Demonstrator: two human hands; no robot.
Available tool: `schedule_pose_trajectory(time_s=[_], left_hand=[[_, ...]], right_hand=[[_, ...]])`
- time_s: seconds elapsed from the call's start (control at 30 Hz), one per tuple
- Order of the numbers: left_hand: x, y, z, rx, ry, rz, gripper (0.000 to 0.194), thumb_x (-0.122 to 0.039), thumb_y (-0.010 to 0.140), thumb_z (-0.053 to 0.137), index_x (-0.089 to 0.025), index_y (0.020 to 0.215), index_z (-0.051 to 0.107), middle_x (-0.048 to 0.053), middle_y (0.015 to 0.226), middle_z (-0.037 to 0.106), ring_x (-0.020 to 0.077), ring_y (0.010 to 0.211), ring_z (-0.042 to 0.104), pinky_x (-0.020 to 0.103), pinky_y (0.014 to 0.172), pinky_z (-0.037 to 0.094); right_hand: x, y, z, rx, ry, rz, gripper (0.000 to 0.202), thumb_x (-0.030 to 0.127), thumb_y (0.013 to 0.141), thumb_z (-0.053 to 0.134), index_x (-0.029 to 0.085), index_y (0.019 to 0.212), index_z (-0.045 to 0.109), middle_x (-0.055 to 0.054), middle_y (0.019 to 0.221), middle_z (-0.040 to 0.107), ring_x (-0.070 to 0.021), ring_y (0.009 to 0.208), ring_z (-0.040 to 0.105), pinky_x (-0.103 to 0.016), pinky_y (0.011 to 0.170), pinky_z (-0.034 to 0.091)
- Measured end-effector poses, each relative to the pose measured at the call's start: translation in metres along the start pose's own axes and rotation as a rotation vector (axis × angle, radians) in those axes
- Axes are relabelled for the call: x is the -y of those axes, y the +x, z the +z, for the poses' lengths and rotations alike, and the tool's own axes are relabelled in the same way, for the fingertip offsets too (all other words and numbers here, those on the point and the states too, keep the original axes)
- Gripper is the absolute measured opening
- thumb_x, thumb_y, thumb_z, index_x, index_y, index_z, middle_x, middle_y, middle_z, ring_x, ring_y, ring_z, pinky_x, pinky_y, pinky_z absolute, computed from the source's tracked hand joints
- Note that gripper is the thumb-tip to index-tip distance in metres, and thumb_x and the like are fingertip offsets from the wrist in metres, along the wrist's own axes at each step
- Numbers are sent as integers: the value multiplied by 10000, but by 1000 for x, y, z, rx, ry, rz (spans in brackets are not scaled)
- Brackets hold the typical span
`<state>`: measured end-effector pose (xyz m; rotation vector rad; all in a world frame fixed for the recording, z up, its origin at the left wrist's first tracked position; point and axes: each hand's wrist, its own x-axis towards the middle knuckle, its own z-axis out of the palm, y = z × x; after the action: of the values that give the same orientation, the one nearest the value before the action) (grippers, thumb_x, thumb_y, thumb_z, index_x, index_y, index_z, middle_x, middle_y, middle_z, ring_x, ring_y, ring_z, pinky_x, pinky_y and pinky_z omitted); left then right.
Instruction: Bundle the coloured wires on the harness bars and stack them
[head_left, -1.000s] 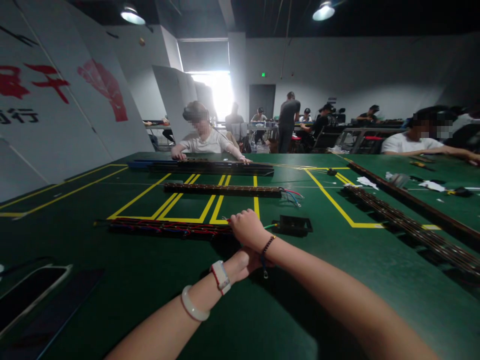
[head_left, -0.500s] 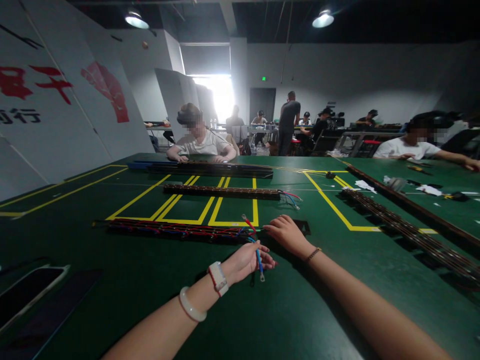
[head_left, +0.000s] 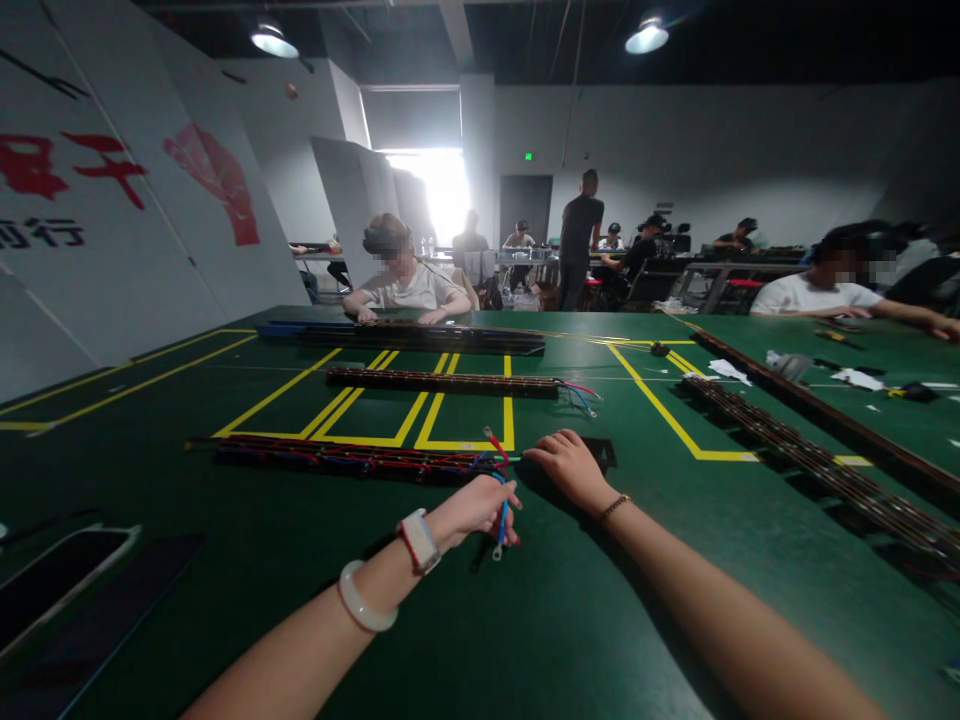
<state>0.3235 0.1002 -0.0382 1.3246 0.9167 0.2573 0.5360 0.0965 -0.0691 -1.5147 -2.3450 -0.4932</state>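
Note:
Blue cables (head_left: 502, 523) with a ring terminal leave the right end of a long, dark wired bar (head_left: 322, 458). My left hand (head_left: 476, 508) is curled around them, and the terminal hangs below its fingers. A short red cable (head_left: 495, 442) with a ring terminal sticks up from the same end. Just right of it, my right hand (head_left: 566, 468) rests low over the table, fingertips together at the tip of a thin green wire (head_left: 512, 459). Part of that grip is hidden. Behind my right hand lies a flat dark piece with cutouts (head_left: 602, 453).
A second bar (head_left: 442, 383) with red and blue leads lies beyond, then long dark rails (head_left: 420, 340) before a seated co-worker (head_left: 409, 285). More long bars (head_left: 817, 460) lie at right. A phone-like dark slab (head_left: 64, 580) is at left. Yellow tape (head_left: 660, 405) marks the green table.
My left hand has drawn slightly left and its fingers have curled in more, bringing the blue cables along. My right hand has shifted a little left. The co-worker opposite has moved slightly.

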Motion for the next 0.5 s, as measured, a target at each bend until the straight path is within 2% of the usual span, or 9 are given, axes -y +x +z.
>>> schedule_pose_trajectory(time_s=[0.13,0.27,0.37,0.5], left_hand=[[-6,-4,-10,-17,316,-11,368,-435,900,378,-131,750,520,-27,503,475,100,385,466,239,482,403],[-3,-3,-21,-68,428,66,356,-456,834,511,-165,629,510,-24,475,453,81,356,368,221,426,334],[2,2,-24,-82,467,137,364,-457,802,566,-178,575,506,-6,456,475,91,353,376,221,412,304],[3,5,-20,-74,546,85,425,-520,837,474,-174,591,498,19,442,516,132,370,467,232,438,353]], right_hand=[[0,1,-1,-11,-1,-10,265,167,902,504,258,1110,641,-57,952,620,-185,873,519,-348,897,318],[0,1,0,-21,-7,-12,266,162,903,495,247,1109,640,-65,945,623,-183,869,528,-353,902,325],[0,1,2,-20,-16,-6,271,158,904,481,224,1120,630,-74,947,627,-185,877,535,-355,911,333],[3,4,-1,-16,18,48,286,203,904,486,198,1167,596,-89,973,631,-205,921,542,-389,946,336]])
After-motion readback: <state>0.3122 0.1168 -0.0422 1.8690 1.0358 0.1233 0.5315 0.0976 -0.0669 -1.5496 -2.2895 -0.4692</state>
